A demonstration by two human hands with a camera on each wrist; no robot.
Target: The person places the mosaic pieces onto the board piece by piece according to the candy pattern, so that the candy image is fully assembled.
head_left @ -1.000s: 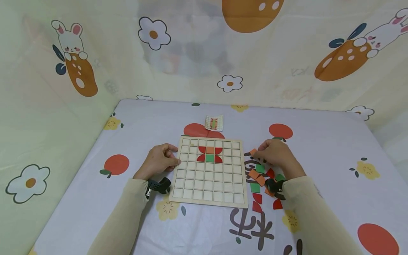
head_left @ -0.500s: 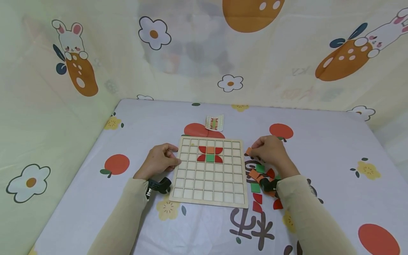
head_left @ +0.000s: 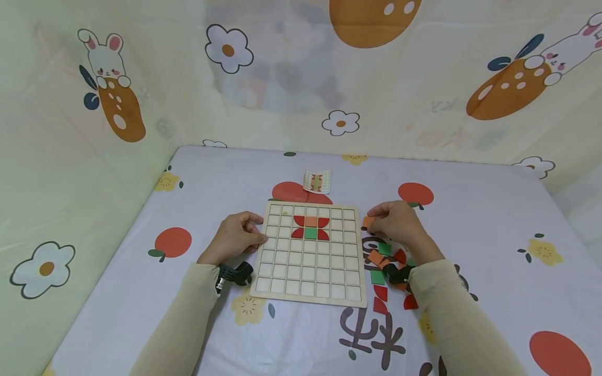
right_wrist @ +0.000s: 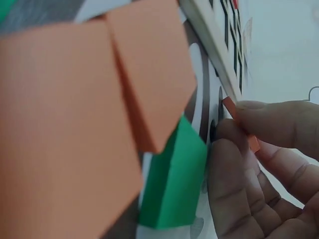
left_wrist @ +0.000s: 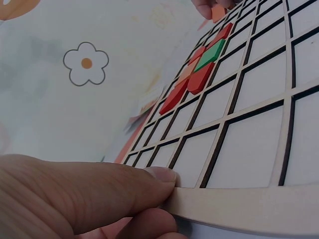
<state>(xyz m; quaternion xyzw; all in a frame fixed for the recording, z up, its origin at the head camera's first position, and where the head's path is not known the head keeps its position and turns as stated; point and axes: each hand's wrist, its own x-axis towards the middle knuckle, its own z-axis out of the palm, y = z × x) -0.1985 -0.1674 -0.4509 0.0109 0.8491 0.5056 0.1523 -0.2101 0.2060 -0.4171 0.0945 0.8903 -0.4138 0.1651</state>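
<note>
A square wooden grid board [head_left: 308, 271] lies on the table, its upper cells holding an orange tile [head_left: 311, 221], a green tile [head_left: 310, 233] and several red rounded tiles [head_left: 323, 235]. My left hand [head_left: 232, 237] holds the board's left edge; in the left wrist view the thumb [left_wrist: 114, 191] rests on the rim, with curled fingers below it. Just off the board's upper right side, my right hand [head_left: 398, 227] pinches an orange square tile [right_wrist: 254, 143] between thumb and fingers. That tile is tilted on edge in the right wrist view, and the fingers partly cover it.
Loose green tiles [head_left: 378, 277], orange tiles [head_left: 374, 257] and red tiles [head_left: 380, 305] lie right of the board, some beneath the right wrist and its camera [head_left: 396, 272]. A small card [head_left: 317, 181] with a coloured grid pattern lies behind the board. Patterned cloth hangs behind the table.
My right hand has moved a little left toward the board with the orange tile, mostly in the first half second. My left hand and the board stay in place.
</note>
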